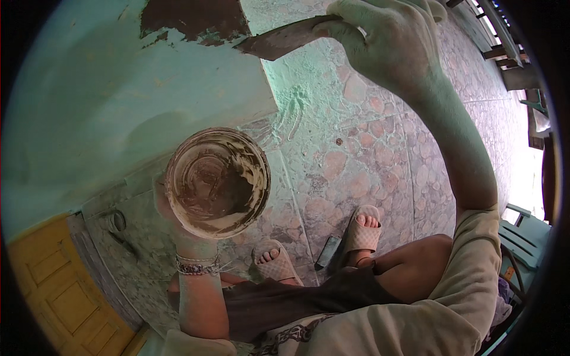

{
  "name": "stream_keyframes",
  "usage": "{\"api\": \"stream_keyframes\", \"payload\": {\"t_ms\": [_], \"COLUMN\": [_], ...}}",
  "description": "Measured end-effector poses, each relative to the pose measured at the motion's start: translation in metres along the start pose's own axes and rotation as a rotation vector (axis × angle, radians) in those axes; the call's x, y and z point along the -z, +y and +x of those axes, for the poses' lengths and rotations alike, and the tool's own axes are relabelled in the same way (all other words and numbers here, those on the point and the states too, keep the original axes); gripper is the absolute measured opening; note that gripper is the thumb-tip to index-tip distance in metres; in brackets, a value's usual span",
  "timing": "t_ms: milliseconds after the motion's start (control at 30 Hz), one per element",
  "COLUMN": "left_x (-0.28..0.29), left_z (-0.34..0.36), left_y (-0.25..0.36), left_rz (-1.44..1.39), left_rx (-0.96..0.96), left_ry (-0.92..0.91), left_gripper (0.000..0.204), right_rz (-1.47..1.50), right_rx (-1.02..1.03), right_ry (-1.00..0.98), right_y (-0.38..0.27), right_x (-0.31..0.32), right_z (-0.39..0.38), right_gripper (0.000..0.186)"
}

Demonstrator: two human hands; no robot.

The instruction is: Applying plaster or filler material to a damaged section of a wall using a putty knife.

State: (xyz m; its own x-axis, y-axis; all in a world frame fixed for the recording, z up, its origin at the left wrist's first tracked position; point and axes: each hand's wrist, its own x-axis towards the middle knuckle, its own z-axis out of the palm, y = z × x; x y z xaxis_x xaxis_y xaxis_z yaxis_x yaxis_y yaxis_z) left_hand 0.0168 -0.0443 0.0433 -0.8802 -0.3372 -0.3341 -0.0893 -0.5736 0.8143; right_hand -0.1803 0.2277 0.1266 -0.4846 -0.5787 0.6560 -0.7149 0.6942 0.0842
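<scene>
My right hand [398, 50] is closed round a putty knife [282, 40], its blade smeared brown. The blade's tip is at the edge of a pale green wall [89, 101], just below a ragged dark brown patch [196, 18]; whether it touches the wall I cannot tell. Below, my left hand [163, 199] supports a round tub [261, 163] from its side and underneath, with most of the fingers hidden behind it. Brown paste [208, 178] coats the tub's bottom and walls, with lighter beige smears near the rim.
Pale dust [294, 101] lies on the stone-patterned floor [368, 160] along the wall's edge. My sandalled feet [362, 228] flank a dark flat rectangular object [328, 252]. A small can [117, 221] stands near a yellow panelled door [65, 296]. At right is a green chair [525, 237].
</scene>
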Motion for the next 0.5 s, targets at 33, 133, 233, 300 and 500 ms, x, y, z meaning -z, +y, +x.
{"api": "stream_keyframes", "payload": {"t_ms": [33,133,233,300,500], "left_x": [0.003,0.015,0.032,0.042,0.058], "left_z": [-0.001,-0.006,-0.012,-0.014,-0.013], "left_y": [-0.001,0.001,0.003,0.006,0.004], "left_rz": [0.014,0.080,0.173,0.239,0.380], "left_rx": [-0.012,-0.053,-0.101,-0.134,-0.209], "left_ry": [-0.007,-0.020,-0.039,-0.052,-0.098], "left_gripper": [0.039,0.039,0.040,0.041,0.047], "right_rz": [-0.003,0.011,-0.057,-0.063,-0.083], "right_rx": [0.002,0.016,0.054,0.008,-0.063], "right_ry": [-0.001,0.012,0.050,0.016,-0.052], "right_y": [0.002,0.001,0.001,-0.003,-0.009], "right_x": [0.000,0.000,0.006,0.015,0.024], "right_z": [0.001,0.002,0.002,0.001,-0.009], "right_gripper": [0.016,0.015,0.016,0.016,0.016]}}
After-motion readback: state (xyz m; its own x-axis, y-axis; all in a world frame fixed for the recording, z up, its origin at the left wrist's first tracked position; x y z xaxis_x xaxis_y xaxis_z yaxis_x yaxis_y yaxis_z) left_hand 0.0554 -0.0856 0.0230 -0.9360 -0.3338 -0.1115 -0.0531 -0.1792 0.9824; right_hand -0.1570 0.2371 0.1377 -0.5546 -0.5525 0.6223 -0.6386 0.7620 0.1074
